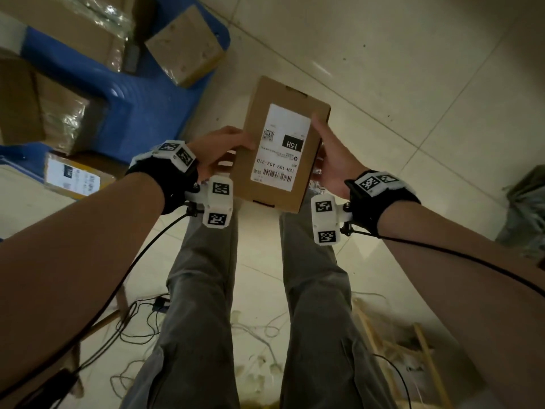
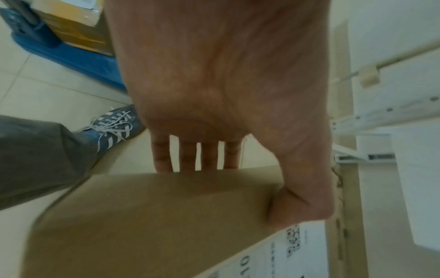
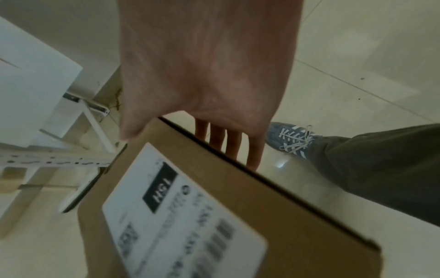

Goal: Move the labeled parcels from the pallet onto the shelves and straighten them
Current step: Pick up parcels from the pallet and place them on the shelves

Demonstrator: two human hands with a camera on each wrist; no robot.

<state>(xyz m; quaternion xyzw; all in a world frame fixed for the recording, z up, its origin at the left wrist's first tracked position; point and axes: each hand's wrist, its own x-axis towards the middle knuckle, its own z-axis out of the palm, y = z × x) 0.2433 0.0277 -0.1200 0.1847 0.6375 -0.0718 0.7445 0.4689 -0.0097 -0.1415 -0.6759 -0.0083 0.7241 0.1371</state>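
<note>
Both forearms fill the lower part of the head view, each with a black wrist strap carrying white marker blocks and a dark cable trailing off. Between them, held over the tiled floor (image 1: pixel 413 93) and above the person's grey trouser legs, is a flat brown parcel (image 1: pixel 259 137) with its white label (image 1: pixel 281 143) facing up — the print reads "15H".

The left hand (image 1: pixel 219 149) grips the parcel's left long edge, thumb on the top face near the label's corner, fingers (image 2: pixel 186 156) reaching underneath. The right hand (image 1: pixel 331 154) clamps the opposite long edge the same way, thumb on top and fingers (image 3: pixel 234 146) under the box. So the two hands are apart, one on each side, both closed on the parcel.

To the left stands the blue pallet (image 1: pixel 124 113), close beside the parcel's near-left corner, with more cardboard boxes (image 1: pixel 185 45) on it, some under shiny tape or film; a labelled one (image 1: pixel 76 175) lies lower left. Ahead and to the right the floor is bare tile. White shelf framing (image 2: pixel 381 116) shows in both wrist views, beyond the parcel's far end. Loose cables and pale wooden slats (image 1: pixel 421 349) lie on the floor behind the feet — blue shoes (image 3: pixel 290 139) with white laces.
</note>
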